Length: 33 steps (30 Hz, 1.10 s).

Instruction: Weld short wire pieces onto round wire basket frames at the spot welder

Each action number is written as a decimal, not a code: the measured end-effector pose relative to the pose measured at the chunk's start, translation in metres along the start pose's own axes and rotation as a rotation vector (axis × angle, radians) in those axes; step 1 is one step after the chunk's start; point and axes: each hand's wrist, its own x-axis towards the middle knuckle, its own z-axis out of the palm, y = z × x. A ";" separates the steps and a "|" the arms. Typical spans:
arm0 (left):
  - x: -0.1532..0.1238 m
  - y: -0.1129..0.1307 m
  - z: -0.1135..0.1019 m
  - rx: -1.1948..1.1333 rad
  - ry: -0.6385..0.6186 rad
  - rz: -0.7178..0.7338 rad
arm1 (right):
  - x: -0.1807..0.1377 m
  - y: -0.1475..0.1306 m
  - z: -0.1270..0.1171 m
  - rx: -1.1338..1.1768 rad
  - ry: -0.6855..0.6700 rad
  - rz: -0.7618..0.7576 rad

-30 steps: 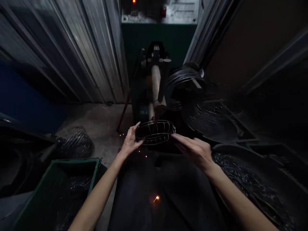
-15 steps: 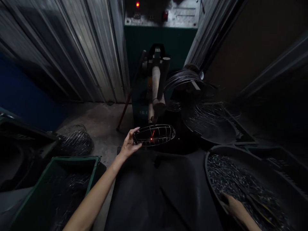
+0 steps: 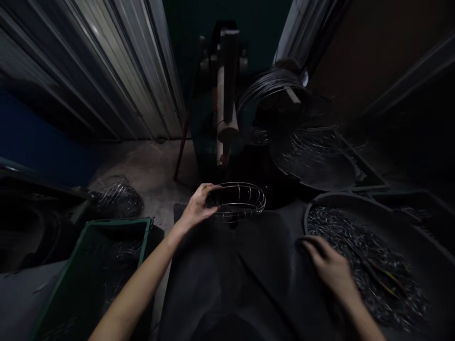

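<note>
My left hand (image 3: 197,207) grips the left rim of an oval wire cage (image 3: 237,201), holding it level just below the tip of the welding machine's arm (image 3: 226,102). At the near left edge of a dark round tub (image 3: 419,246) filled with short metal wire pieces (image 3: 355,246), my right hand (image 3: 329,267) rests with its fingers curled loosely. In this dim light I cannot see whether those fingers hold a piece. A dark cloth (image 3: 241,279) covers my lap below both hands.
A green crate (image 3: 94,274) with wire parts stands at lower left, a finished wire cage (image 3: 115,199) on the floor behind it. A coil of wire (image 3: 270,87) and another dark tub (image 3: 316,163) sit right of the machine. Corrugated metal wall at left.
My right hand left the wire cage, dipped into the tub of wire pieces, and now rests at the tub's near edge. Sparks have stopped. The view has tilted downward.
</note>
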 end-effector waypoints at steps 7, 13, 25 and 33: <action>0.005 0.014 0.003 0.060 -0.069 -0.027 | 0.030 -0.084 0.028 0.207 -0.182 -0.274; 0.012 0.026 0.002 0.148 -0.172 -0.023 | 0.068 -0.159 0.053 0.103 -0.210 -0.716; 0.016 0.025 -0.016 0.058 -0.105 -0.047 | 0.090 -0.173 0.061 -0.446 0.127 -1.263; 0.023 0.015 -0.021 0.099 -0.057 -0.007 | 0.100 -0.177 0.072 -0.464 0.238 -1.328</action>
